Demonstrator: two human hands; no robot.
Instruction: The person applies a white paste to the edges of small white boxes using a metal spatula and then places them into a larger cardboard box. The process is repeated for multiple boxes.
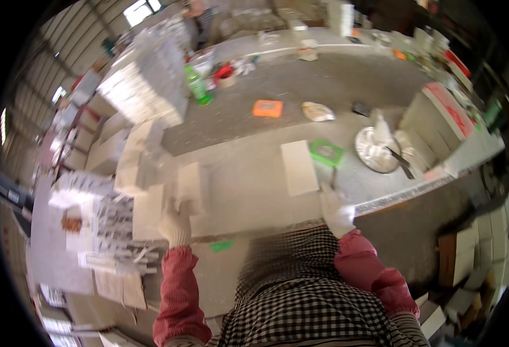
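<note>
My left hand (177,224), in a white glove, is at the near end of a white box-like piece (191,184) on the left of the table. Motion smears its fingers, so their grip is unclear. My right hand (338,215), also gloved, is at the table's front edge with its fingers closed. A thin dark stick-like tool (334,175) juts up from it; its kind is too blurred to tell. Close by lie a flat white cardboard piece (299,168) and a green square container (326,152).
White boxes (136,159) and a tall stack of white pieces (144,87) stand at left. A green bottle (198,87) and an orange box (267,108) are farther back. At right are a round dish with white paste (373,153), a knife (402,163) and an open carton (439,127).
</note>
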